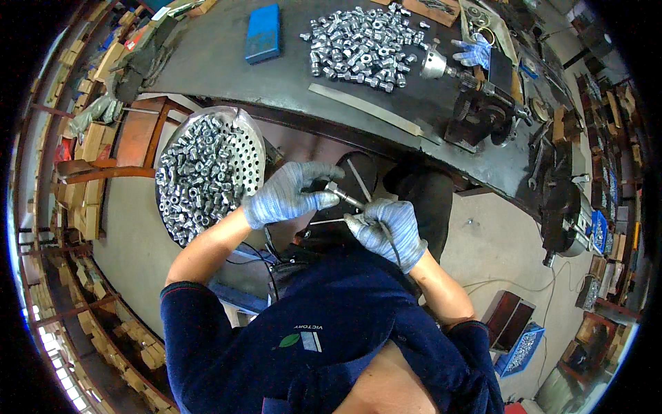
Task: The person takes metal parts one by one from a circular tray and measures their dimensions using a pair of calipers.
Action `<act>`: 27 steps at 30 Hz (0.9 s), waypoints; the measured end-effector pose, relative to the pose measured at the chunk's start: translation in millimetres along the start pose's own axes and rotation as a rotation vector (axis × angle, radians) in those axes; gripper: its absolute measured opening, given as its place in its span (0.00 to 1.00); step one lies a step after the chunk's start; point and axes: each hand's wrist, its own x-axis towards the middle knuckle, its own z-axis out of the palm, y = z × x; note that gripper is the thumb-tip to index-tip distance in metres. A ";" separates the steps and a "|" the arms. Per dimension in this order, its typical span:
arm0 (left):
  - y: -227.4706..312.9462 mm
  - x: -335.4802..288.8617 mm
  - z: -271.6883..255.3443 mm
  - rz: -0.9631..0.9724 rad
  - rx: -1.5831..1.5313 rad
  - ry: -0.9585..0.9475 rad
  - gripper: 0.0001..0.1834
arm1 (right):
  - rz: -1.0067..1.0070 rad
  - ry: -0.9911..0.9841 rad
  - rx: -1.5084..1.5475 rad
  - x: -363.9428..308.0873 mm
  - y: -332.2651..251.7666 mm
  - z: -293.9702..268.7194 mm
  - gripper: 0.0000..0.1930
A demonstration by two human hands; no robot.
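My left hand [288,194], in a grey-blue knit glove, is closed with its fingertips at a small silver hex fitting [334,188]. A short metal rod [353,201] runs from that fitting into my right hand [396,231], gloved alike and closed around the rod's near end. Whether the rod sits inside the fitting or just touches it, I cannot tell. Slim metal bars [358,178] stick out by my right hand; the glove hides where they lead. Left of my left hand, a round perforated metal pan [254,148] holds a heap of similar fittings [200,176].
Beyond my hands is a dark workbench [221,76] with a pile of fittings [362,48], a blue box [263,33], a flat metal strip [365,109] and a chuck machine [476,103]. A wooden chair [138,138] stands left; a blue crate [520,350] sits on the floor, lower right.
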 end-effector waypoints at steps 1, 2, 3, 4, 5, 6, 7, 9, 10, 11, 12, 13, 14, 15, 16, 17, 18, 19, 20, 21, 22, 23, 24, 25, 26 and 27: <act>-3.1 -1.0 3.6 -0.033 -0.105 -0.003 0.18 | 0.013 -0.013 0.013 0.8 -0.3 0.2 0.17; -6.3 -1.2 5.5 -0.065 -0.210 -0.005 0.17 | 0.026 -0.027 0.027 1.2 -1.0 0.3 0.17; -8.1 0.5 5.6 -0.043 -0.210 0.005 0.15 | 0.038 -0.039 0.037 1.5 -1.1 0.2 0.17; -7.2 0.6 3.2 -0.066 -0.193 0.021 0.14 | 0.079 -0.033 0.093 0.1 1.7 1.1 0.17; -3.7 0.4 -0.4 -0.089 -0.176 0.038 0.13 | 0.120 -0.027 0.148 -3.5 7.7 3.1 0.16; -2.1 1.7 -3.7 -0.111 -0.158 0.051 0.12 | 0.163 -0.017 0.202 -8.4 13.4 4.3 0.16; -16.9 5.5 -5.7 0.015 -0.073 0.147 0.11 | 0.212 0.041 0.296 -12.4 14.4 3.8 0.15; -29.7 10.1 -14.9 0.030 0.195 0.229 0.12 | 0.230 0.032 0.294 -12.3 5.8 -9.1 0.15; -30.5 10.9 -16.9 0.035 0.330 0.267 0.12 | 0.203 0.051 0.250 -10.7 0.8 -13.5 0.16; -29.1 9.6 -16.4 0.054 0.558 0.365 0.14 | 0.137 0.016 0.225 -9.5 -1.4 -18.0 0.16; -31.7 11.5 -14.8 0.072 0.599 0.375 0.14 | 0.075 -0.010 0.196 -10.1 -4.1 -23.2 0.16; -36.5 12.5 -13.8 0.086 0.640 0.391 0.13 | 0.080 -0.054 0.320 -6.5 -12.6 -28.9 0.17; -39.7 13.2 -13.0 0.100 0.680 0.407 0.12 | -0.016 -0.023 0.273 -0.6 -20.7 -29.5 0.17; -40.3 13.7 -12.1 0.123 0.708 0.418 0.10 | -0.019 -0.045 0.287 0.4 -23.4 -28.6 0.17; -40.5 14.4 -10.4 0.145 0.736 0.430 0.09 | -0.023 -0.067 0.301 1.1 -25.3 -28.1 0.17; -40.3 14.8 -9.1 0.167 0.763 0.442 0.08 | -0.050 -0.094 0.276 4.0 -27.1 -28.6 0.18; -38.7 14.9 -8.7 0.150 0.788 0.412 0.08 | -0.025 -0.092 0.298 4.7 -27.6 -27.4 0.18; -35.7 14.7 -8.8 0.132 0.813 0.382 0.09 | -0.001 -0.091 0.319 5.3 -28.1 -26.0 0.18; -33.3 14.5 -8.6 0.114 0.838 0.352 0.09 | 0.023 -0.089 0.340 5.9 -28.5 -24.6 0.17; -31.5 14.5 -7.1 0.149 0.827 0.369 0.09 | 0.007 -0.077 0.317 6.0 -26.3 -21.7 0.17; -29.8 13.9 -4.6 0.184 0.815 0.386 0.09 | 0.035 -0.073 0.317 6.6 -24.6 -18.2 0.17; -28.9 14.4 -2.5 0.220 0.803 0.401 0.10 | 0.064 -0.069 0.316 7.7 -23.2 -14.4 0.16; -30.8 15.2 -0.9 0.234 0.815 0.389 0.10 | 0.089 -0.066 0.317 9.8 -21.8 -10.9 0.16; -35.2 16.7 1.2 0.249 0.827 0.376 0.10 | 0.092 -0.116 0.241 14.0 -19.3 -8.6 0.16; -37.1 18.6 2.9 0.264 0.839 0.362 0.11 | 0.080 -0.124 0.208 16.6 -15.8 -3.5 0.16; -35.7 21.7 4.0 0.253 0.830 0.284 0.11 | 0.069 -0.130 0.175 18.8 -11.0 3.9 0.16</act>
